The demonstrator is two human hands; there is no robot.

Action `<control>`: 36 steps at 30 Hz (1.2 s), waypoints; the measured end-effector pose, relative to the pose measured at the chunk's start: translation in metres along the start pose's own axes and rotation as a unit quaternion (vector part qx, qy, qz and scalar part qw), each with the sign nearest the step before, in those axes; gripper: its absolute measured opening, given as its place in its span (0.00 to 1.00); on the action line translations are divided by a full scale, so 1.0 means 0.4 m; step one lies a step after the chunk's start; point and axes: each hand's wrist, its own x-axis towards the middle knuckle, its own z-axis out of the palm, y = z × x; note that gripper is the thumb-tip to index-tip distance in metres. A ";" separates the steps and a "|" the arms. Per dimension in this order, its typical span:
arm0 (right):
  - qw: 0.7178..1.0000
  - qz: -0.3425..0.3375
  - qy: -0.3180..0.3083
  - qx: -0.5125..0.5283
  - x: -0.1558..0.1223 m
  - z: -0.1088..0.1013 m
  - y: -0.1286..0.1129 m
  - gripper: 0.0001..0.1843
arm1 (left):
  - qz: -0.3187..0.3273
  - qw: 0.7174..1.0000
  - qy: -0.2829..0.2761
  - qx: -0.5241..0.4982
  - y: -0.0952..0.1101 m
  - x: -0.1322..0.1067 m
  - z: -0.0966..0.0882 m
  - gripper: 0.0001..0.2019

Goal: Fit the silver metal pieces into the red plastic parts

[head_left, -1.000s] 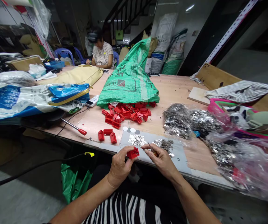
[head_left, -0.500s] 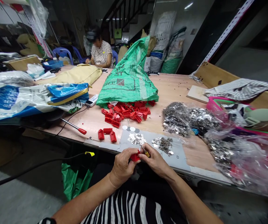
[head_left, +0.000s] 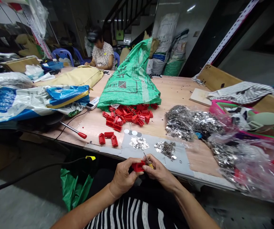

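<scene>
My left hand (head_left: 124,175) is closed on a small red plastic housing (head_left: 139,166), held just off the table's front edge. In my right hand (head_left: 159,173) is a thin metal tool with a yellow handle (head_left: 149,163), perhaps a small screwdriver, its shaft pointing up and left. The right fingertips also meet the housing's right end. Beyond my hands, a grey mat (head_left: 181,162) bears a pile of shiny flat metal pieces (head_left: 139,143) and a darker pile of metal pieces (head_left: 167,149). Left of the mat lie three red housings (head_left: 108,135).
A green woven sack (head_left: 132,86) spills many red housings (head_left: 122,116) mid-table. Clear bags of metal pieces (head_left: 180,122) and a pink basket (head_left: 216,108) stand right. A red-tipped metal lever (head_left: 73,130) juts out at left. Across the table sits another person (head_left: 103,55).
The red housing has turned in my left hand and now shows its open long side. Both hands have dropped slightly, and the tool's shaft stands a little clear of the housing.
</scene>
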 end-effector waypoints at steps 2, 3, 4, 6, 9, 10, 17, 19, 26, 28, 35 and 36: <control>0.999 0.012 -0.014 0.033 -0.004 0.001 -0.001 0.21 | -0.016 1.000 -0.005 -0.026 0.001 -0.003 -0.005 0.14; 0.998 0.020 -0.022 0.050 -0.005 0.002 -0.001 0.22 | -0.021 0.999 -0.006 -0.043 0.001 -0.005 -0.007 0.14; 0.997 0.027 -0.029 0.065 -0.006 0.003 -0.001 0.23 | -0.023 0.998 -0.007 -0.061 -0.002 -0.008 -0.008 0.14; 0.995 0.040 -0.034 0.086 -0.005 0.004 0.000 0.25 | -0.016 0.996 -0.002 -0.093 -0.010 -0.015 -0.009 0.14; 0.995 0.044 -0.029 0.084 0.007 0.002 -0.006 0.26 | -0.007 0.992 0.018 -0.125 -0.030 -0.022 -0.007 0.15; 0.997 0.040 -0.025 0.064 0.014 -0.001 -0.010 0.25 | -0.014 0.990 0.026 -0.135 -0.037 -0.023 -0.006 0.15; 0.907 -0.091 0.142 -0.385 0.095 -0.054 -0.050 0.08 | -0.142 0.965 0.124 -0.182 -0.050 -0.005 -0.032 0.14; 0.847 -0.104 0.157 -0.498 0.120 -0.061 -0.052 0.07 | -0.173 0.953 0.135 -0.210 -0.049 0.000 -0.041 0.15; 0.747 -0.090 0.161 -0.638 0.176 -0.036 -0.041 0.05 | -0.222 0.923 0.152 -0.276 -0.052 0.003 -0.049 0.15; 0.741 -0.089 0.157 -0.647 0.184 -0.029 -0.039 0.05 | -0.224 0.923 0.151 -0.275 -0.053 0.004 -0.050 0.15; 0.737 -0.086 0.166 -0.649 0.188 -0.044 -0.032 0.08 | -0.225 0.922 0.149 -0.278 -0.062 0.003 -0.048 0.15; 0.738 -0.087 0.169 -0.648 0.187 -0.048 -0.032 0.09 | -0.226 0.921 0.148 -0.280 -0.063 0.003 -0.047 0.15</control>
